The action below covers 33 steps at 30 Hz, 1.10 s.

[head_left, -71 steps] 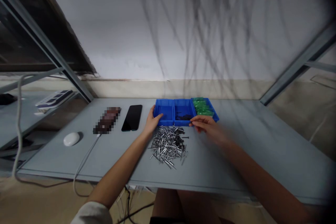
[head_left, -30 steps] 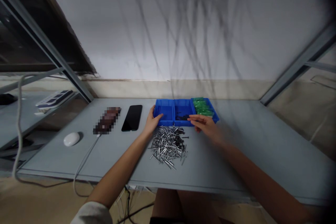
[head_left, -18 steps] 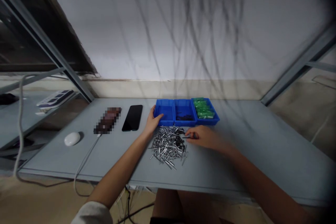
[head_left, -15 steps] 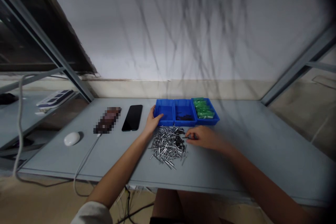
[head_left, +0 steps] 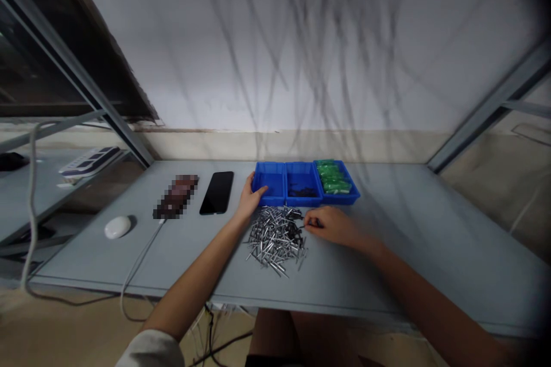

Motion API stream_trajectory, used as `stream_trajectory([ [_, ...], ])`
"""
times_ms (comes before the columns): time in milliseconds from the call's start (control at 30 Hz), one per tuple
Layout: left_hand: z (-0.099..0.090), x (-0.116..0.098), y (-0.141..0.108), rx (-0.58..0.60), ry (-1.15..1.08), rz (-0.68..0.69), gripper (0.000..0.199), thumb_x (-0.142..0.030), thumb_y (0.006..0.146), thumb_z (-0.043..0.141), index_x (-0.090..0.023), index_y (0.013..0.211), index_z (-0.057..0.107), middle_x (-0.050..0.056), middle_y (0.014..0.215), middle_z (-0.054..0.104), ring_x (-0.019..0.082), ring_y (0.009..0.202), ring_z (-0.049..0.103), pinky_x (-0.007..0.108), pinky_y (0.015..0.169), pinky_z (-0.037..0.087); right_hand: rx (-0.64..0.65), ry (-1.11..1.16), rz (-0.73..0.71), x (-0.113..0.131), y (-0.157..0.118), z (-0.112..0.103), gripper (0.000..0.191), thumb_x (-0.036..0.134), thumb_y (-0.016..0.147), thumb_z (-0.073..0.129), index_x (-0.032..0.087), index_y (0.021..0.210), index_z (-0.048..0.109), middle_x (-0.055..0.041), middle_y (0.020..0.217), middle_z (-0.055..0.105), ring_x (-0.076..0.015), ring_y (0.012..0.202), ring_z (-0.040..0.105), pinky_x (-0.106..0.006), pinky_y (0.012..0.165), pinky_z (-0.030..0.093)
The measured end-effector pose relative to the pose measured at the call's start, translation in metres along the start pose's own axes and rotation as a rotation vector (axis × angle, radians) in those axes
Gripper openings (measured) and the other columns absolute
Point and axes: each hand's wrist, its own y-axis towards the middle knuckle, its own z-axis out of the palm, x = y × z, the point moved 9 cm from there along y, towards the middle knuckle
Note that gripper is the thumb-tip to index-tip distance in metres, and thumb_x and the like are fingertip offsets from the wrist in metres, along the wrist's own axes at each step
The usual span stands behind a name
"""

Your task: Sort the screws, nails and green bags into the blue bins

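My left hand (head_left: 250,198) grips the front left corner of the left blue bin (head_left: 271,203), thumb over the wall and fingers along its outer side. Just in front of the bins lies a pile of thin silver metal pins (head_left: 273,241), which look like rivets. Darker small pieces (head_left: 295,233) are mixed in on the pile's right side. At that edge my right hand (head_left: 327,223) is closed in a pinch on a thin dark piece, mostly hidden by the fingers. The middle blue bin (head_left: 303,203) has some dark small parts (head_left: 302,191) at its bottom.
The right blue bin (head_left: 355,197) holds green packets (head_left: 332,178). Left of the bins lie a black phone (head_left: 217,192), a pixelated object (head_left: 176,197) with a white cable (head_left: 144,252), and a white mouse-like object (head_left: 117,227). A wall (head_left: 275,57) stands behind the table.
My right hand's fingers have curled in slightly around the dark piece, so less of it shows. My left hand stays on the bin, and the pile looks the same.
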Motion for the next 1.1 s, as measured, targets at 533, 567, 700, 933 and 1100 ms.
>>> stream_trajectory([
  [533, -0.001, 0.001, 0.002, -0.013, -0.008, 0.022, 0.067, -0.022, 0.069, 0.073, -0.020, 0.132, 0.052, 0.011, 0.142, 0.052, 0.027, 0.132, 0.047, 0.042, 0.115, 0.031, -0.081, 0.330, 0.036, 0.001, -0.002, -0.017, 0.012, 0.027, 0.083, 0.063, 0.017, 0.080, 0.068, -0.0006, 0.067, 0.061, -0.0122, 0.058, 0.050, -0.026, 0.056, 0.038],
  [567, -0.001, 0.001, 0.002, -0.016, -0.002, 0.019, 0.068, -0.022, 0.068, 0.073, -0.019, 0.133, 0.052, 0.012, 0.142, 0.052, 0.027, 0.131, 0.047, 0.042, 0.115, 0.031, -0.076, 0.365, 0.045, 0.000, -0.002, -0.016, 0.013, 0.028, 0.083, 0.063, 0.017, 0.081, 0.069, -0.0001, 0.065, 0.059, -0.0120, 0.058, 0.049, -0.026, 0.056, 0.037],
  [700, 0.001, 0.001, 0.002, -0.003, -0.012, 0.008, 0.069, -0.023, 0.069, 0.073, -0.019, 0.134, 0.051, 0.013, 0.141, 0.052, 0.029, 0.130, 0.048, 0.043, 0.114, 0.033, -0.088, 0.482, 0.035, -0.005, -0.001, -0.014, 0.017, 0.028, 0.083, 0.064, 0.018, 0.095, 0.069, -0.0017, 0.076, 0.062, -0.0114, 0.060, 0.050, -0.025, 0.056, 0.039],
  [933, 0.001, 0.008, 0.004, 0.003, -0.061, -0.012, 0.069, -0.022, 0.068, 0.074, -0.022, 0.134, 0.051, 0.011, 0.139, 0.055, 0.029, 0.131, 0.047, 0.044, 0.114, 0.034, -0.058, 0.554, 0.008, -0.012, 0.000, -0.006, 0.032, 0.036, 0.092, 0.052, 0.020, 0.118, 0.064, -0.0017, 0.078, 0.061, -0.0113, 0.059, 0.050, -0.024, 0.052, 0.040],
  [1100, 0.001, 0.007, 0.003, 0.012, -0.042, -0.003, 0.070, -0.023, 0.069, 0.073, -0.020, 0.135, 0.050, 0.013, 0.141, 0.053, 0.029, 0.132, 0.047, 0.045, 0.114, 0.033, -0.045, 0.605, 0.008, -0.011, 0.000, -0.005, 0.028, 0.039, 0.092, 0.053, 0.021, 0.112, 0.062, -0.0032, 0.084, 0.064, -0.0118, 0.062, 0.054, -0.025, 0.056, 0.045],
])
